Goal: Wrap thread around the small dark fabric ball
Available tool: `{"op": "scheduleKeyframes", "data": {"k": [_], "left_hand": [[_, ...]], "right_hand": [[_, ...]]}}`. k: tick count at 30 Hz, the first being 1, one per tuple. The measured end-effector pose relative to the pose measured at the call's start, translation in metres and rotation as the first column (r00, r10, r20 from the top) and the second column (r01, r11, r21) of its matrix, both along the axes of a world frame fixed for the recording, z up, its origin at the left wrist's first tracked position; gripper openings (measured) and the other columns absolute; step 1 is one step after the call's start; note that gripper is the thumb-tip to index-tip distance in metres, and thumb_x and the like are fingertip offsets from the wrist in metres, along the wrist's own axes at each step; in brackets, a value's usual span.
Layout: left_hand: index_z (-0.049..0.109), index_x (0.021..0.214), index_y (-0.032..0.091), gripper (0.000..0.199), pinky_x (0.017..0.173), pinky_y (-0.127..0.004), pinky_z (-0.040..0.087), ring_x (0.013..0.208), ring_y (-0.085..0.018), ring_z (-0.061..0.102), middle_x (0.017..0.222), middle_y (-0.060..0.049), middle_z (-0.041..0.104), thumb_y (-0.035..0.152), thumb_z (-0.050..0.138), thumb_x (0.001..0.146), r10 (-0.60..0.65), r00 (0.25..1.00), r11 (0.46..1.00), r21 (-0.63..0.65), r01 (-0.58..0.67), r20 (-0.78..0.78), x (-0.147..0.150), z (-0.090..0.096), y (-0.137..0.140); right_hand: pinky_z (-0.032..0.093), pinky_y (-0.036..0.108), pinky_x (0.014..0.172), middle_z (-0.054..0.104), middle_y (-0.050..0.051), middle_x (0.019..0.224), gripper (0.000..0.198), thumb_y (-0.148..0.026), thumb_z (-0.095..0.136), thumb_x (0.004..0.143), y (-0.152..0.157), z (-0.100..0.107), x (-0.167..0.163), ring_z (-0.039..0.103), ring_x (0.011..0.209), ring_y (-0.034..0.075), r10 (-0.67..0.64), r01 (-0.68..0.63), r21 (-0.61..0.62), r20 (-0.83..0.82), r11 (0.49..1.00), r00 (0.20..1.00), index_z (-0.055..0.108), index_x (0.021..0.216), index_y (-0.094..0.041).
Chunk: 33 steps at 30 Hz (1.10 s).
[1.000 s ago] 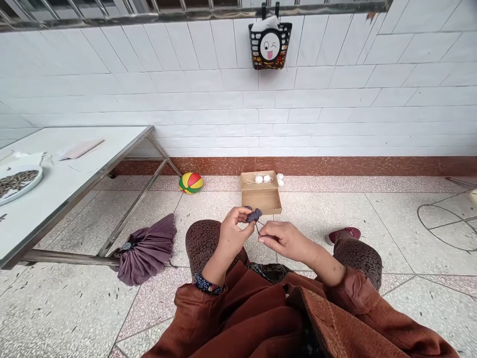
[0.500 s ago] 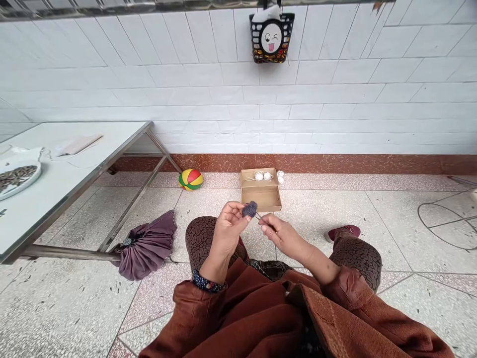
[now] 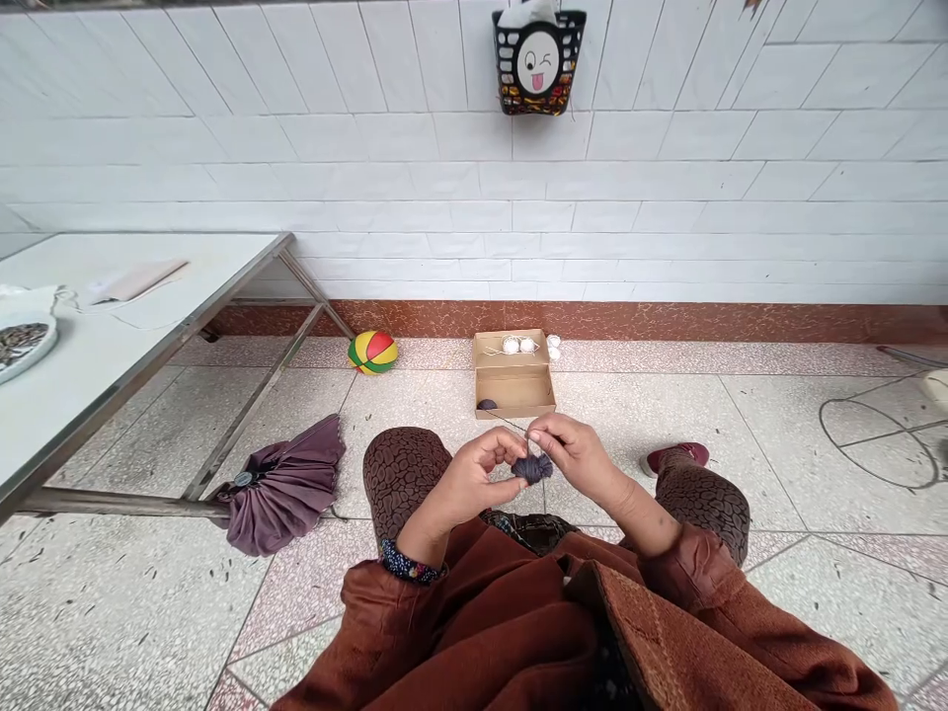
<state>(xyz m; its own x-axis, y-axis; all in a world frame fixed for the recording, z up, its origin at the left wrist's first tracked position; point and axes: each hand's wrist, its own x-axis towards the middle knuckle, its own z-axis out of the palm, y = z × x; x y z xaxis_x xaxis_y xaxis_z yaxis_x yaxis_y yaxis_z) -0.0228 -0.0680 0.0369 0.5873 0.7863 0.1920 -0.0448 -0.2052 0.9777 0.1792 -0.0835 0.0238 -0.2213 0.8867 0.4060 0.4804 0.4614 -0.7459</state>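
The left hand pinches a small, dark purplish-grey yarn bundle, oblong and thickly wound, in front of an open cardboard box; the right hand grips its thin strand.

Below frame centre, the dark yarn bundle sits lower and further right; the right hand now pinches above it, not beside.

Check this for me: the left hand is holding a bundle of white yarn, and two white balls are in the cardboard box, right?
Not quite: the yarn bundle in the left hand is dark grey-purple, not white, as the head view shows. Two white balls are in the cardboard box.
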Motion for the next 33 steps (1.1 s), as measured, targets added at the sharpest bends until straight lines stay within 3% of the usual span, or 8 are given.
{"op": "scheduleKeyframes", "data": {"k": [5,9,13,18,22,25,29,33], "left_hand": [[0.056,0.093,0.021,0.026,0.083,-0.029,0.050,0.088,-0.015,0.061,0.093,-0.003,0.063,0.020,0.072,0.072,0.296,0.951,0.953,-0.095,-0.288,0.093,-0.001,0.000,0.006],[0.055,0.094,0.021,0.030,0.082,-0.029,0.049,0.082,-0.014,0.060,0.089,0.000,0.063,0.013,0.069,0.069,0.485,0.868,0.875,0.076,-0.479,-0.106,0.000,-0.006,0.011],[0.055,0.099,0.021,0.033,0.081,-0.030,0.048,0.081,-0.014,0.060,0.090,0.000,0.064,0.010,0.067,0.070,0.415,0.891,0.907,0.165,-0.388,-0.186,0.001,-0.011,0.006],[0.053,0.105,0.021,0.038,0.087,-0.031,0.049,0.091,-0.015,0.062,0.098,-0.004,0.065,0.014,0.071,0.073,0.209,0.977,0.977,0.022,-0.210,0.029,0.003,0.001,0.002],[0.053,0.102,0.021,0.035,0.087,-0.031,0.050,0.092,-0.015,0.063,0.097,-0.003,0.065,0.019,0.073,0.073,0.323,0.939,0.946,-0.035,-0.321,0.122,0.006,0.007,0.013],[0.056,0.101,0.021,0.034,0.085,-0.030,0.049,0.088,-0.015,0.063,0.095,-0.002,0.065,0.018,0.072,0.071,0.454,0.888,0.890,0.008,-0.455,0.074,0.006,0.001,0.025],[0.061,0.097,0.021,0.029,0.081,-0.030,0.048,0.082,-0.015,0.062,0.089,-0.001,0.065,0.015,0.069,0.071,0.543,0.838,0.834,0.157,-0.530,-0.057,0.005,-0.008,0.030],[0.063,0.091,0.021,0.024,0.078,-0.029,0.047,0.079,-0.014,0.059,0.085,0.000,0.064,0.010,0.066,0.070,0.467,0.874,0.861,0.296,-0.414,-0.134,0.003,-0.003,0.022]], "right_hand": [[0.050,0.027,0.071,0.066,0.004,0.082,0.030,-0.032,0.040,0.106,-0.011,-0.015,-0.013,0.063,0.077,0.017,0.159,-0.155,-0.038,0.173,0.987,0.972,0.063,0.090,-0.020],[0.048,0.027,0.068,0.064,0.004,0.080,0.029,-0.035,0.042,0.106,-0.017,0.002,-0.014,0.061,0.074,0.017,0.245,-0.269,0.052,0.279,0.962,0.929,0.063,0.092,-0.021],[0.048,0.027,0.070,0.065,0.004,0.083,0.025,-0.035,0.046,0.105,-0.005,0.027,-0.004,0.062,0.076,0.016,0.165,-0.190,0.135,0.175,0.972,0.970,0.064,0.095,-0.020],[0.049,0.028,0.074,0.066,0.004,0.084,0.025,-0.033,0.047,0.105,0.023,0.021,0.001,0.063,0.080,0.017,0.054,-0.058,0.093,0.048,0.994,0.997,0.063,0.091,-0.021],[0.048,0.027,0.066,0.065,0.003,0.078,0.028,-0.033,0.041,0.106,0.018,-0.004,-0.012,0.061,0.072,0.017,0.039,-0.041,0.030,0.058,0.999,0.998,0.061,0.090,-0.020],[0.049,0.027,0.071,0.066,0.004,0.083,0.027,-0.033,0.042,0.106,0.003,-0.008,-0.021,0.063,0.077,0.017,0.153,-0.159,0.038,0.130,0.987,0.980,0.060,0.090,-0.021],[0.049,0.028,0.071,0.066,0.004,0.083,0.025,-0.033,0.045,0.105,-0.005,0.017,-0.019,0.062,0.077,0.017,0.220,-0.240,0.110,0.167,0.964,0.961,0.062,0.093,-0.021],[0.049,0.028,0.073,0.067,0.004,0.085,0.023,-0.033,0.048,0.104,0.012,0.049,-0.008,0.063,0.079,0.017,0.167,-0.180,0.159,0.089,0.971,0.982,0.065,0.094,-0.022]]}}
